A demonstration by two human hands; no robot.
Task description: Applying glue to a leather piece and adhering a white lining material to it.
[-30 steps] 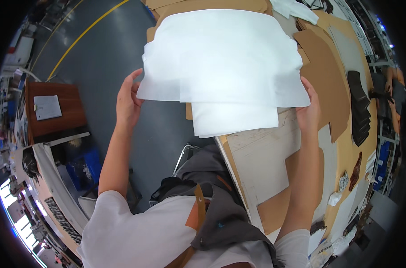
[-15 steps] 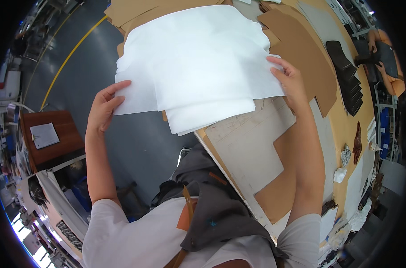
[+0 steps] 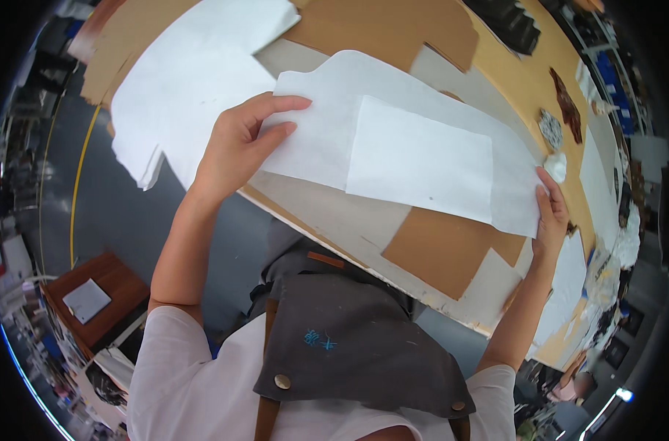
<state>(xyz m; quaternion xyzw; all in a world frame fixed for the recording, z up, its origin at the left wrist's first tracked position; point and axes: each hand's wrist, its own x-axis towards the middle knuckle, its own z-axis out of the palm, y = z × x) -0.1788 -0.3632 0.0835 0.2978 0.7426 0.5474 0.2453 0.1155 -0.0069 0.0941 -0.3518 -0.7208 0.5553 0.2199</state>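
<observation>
My left hand (image 3: 239, 143) grips the left end of a white sheet (image 3: 312, 132), thumb and forefinger over its top. At the opposite end, my right hand (image 3: 548, 213) holds the same sheet by its edge. A smaller white rectangle (image 3: 419, 158) lies across the middle of this sheet. The held piece is over a table layered with grey board (image 3: 338, 217) and brown cardboard (image 3: 441, 253). To the upper left, another large white piece (image 3: 176, 95) with notched edges lies over cardboard, its near edge folded.
Cardboard pieces (image 3: 378, 26), black cut pieces (image 3: 503, 22), a dark brown scrap (image 3: 564, 103) and crumpled bits (image 3: 550, 128) lie on the table. A wooden cabinet (image 3: 84, 272) with a clipboard (image 3: 86, 301) stands at lower left by the floor. A co-worker (image 3: 566, 386) appears at lower right.
The view has turned rightward. My hands have moved right with a white sheet, apart from the large white piece, which now lies at the upper left.
</observation>
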